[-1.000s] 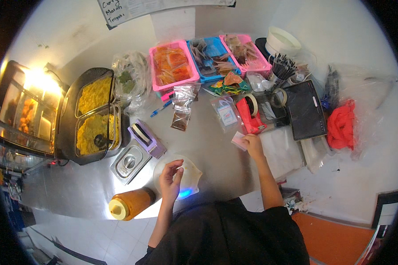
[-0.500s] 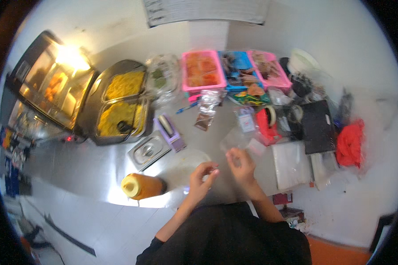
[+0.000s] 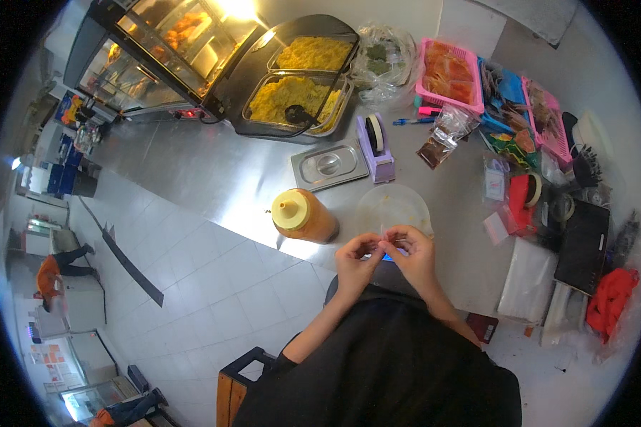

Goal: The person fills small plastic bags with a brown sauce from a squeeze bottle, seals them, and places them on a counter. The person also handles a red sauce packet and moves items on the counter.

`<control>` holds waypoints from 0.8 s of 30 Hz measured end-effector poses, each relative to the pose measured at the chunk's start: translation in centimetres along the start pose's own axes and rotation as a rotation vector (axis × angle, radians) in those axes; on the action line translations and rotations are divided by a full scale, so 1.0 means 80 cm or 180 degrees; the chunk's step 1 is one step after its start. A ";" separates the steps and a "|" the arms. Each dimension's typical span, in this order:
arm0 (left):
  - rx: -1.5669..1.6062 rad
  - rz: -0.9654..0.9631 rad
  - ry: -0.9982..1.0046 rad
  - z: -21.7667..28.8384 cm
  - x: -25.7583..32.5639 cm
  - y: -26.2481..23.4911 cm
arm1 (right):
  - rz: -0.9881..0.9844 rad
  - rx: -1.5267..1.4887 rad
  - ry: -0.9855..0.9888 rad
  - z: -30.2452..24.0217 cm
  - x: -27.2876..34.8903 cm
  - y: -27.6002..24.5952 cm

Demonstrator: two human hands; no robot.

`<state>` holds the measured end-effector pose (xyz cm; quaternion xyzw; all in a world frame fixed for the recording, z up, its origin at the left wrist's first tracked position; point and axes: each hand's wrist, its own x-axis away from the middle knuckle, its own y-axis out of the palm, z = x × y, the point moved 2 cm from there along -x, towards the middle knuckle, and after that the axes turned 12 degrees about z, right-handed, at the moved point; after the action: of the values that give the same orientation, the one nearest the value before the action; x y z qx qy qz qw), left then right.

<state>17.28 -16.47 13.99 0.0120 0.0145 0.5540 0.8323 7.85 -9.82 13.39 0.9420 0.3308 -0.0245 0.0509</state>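
My left hand (image 3: 357,265) and my right hand (image 3: 415,257) meet at the counter's front edge. Both are closed, fingertips pinched together on something small and pale that I cannot make out. Just beyond them lies a round translucent lid or plate (image 3: 399,204) with a few specks on it. Left of my hands stands a squeeze bottle (image 3: 304,218) with a yellow cap and orange-brown contents. A steel pan lid (image 3: 330,164) and a purple tape dispenser (image 3: 377,151) rest farther back. A bit of blue (image 3: 394,254) shows behind my fingers.
Steel trays of yellow food (image 3: 288,99) and a lit glass food warmer (image 3: 181,46) occupy the back left. Pink basket (image 3: 450,75), foil packet (image 3: 445,135), red tape dispenser (image 3: 521,203), clear bags (image 3: 527,277) and black folder (image 3: 582,245) line the right. Two people are far left.
My hands, apart before, have come together at the fingertips. The view has turned left, so the counter appears shifted right and more floor shows.
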 end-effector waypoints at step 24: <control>-0.0298 -0.0381 -0.0515 -0.031 -0.010 -0.022 | -0.0684 0.1078 -0.0627 -0.019 0.005 0.016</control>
<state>18.48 -17.90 11.44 0.0169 -0.0779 0.5005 0.8620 8.93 -10.39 14.94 0.8895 0.4139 -0.1769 -0.0789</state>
